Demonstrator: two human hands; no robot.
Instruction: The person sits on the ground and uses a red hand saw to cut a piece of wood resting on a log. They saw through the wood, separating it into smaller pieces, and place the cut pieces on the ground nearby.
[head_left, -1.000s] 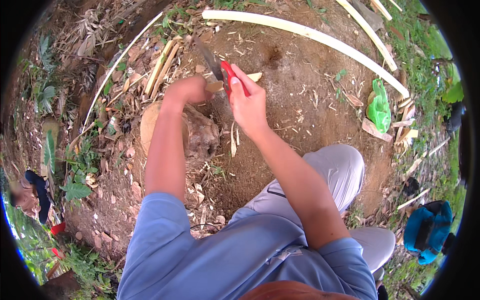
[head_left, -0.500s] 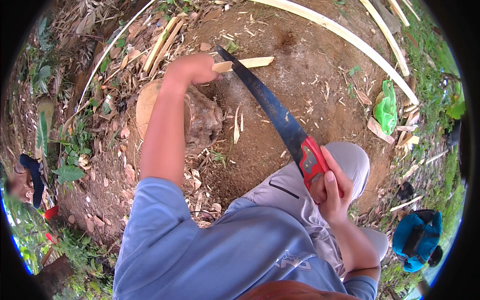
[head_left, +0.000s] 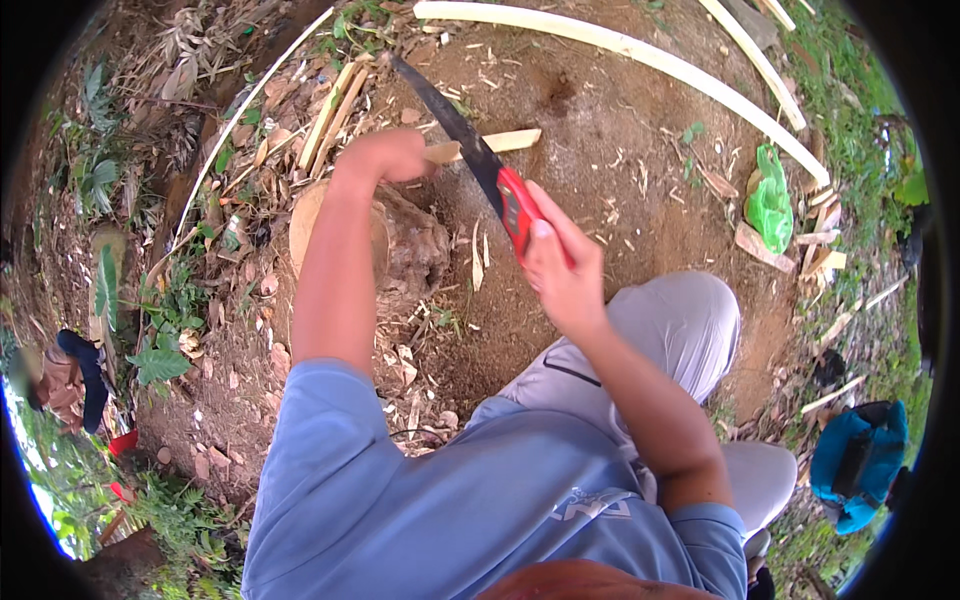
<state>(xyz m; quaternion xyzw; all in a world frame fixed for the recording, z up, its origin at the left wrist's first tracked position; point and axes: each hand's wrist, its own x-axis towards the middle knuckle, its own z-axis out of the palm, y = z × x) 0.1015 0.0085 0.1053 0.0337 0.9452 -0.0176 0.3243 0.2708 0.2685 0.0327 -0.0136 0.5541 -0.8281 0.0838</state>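
My right hand [head_left: 562, 262] is closed round the red handle of a hand saw [head_left: 455, 122], whose dark blade slants up and to the left. The blade crosses a pale wooden strip [head_left: 512, 141], with part of the strip showing on either side. My left hand [head_left: 385, 157] is closed on the strip's left end, just left of the blade; the fingertips are mostly hidden. Below that hand stands a cut log stump [head_left: 415, 240], partly covered by my left forearm. Whether the strip rests on the stump I cannot tell.
Long pale wood strips [head_left: 640, 48] lie across the ground ahead. Two short sticks [head_left: 332, 118] lie beyond the stump. At the right are a green plastic bag [head_left: 768, 205] on wood offcuts and a teal bag [head_left: 858, 465]. Another person's leg [head_left: 85, 380] shows at far left.
My right hand has pushed the saw forward and left, so the handle is now close to the strip. My left hand stays on the strip, and the view has shifted slightly.
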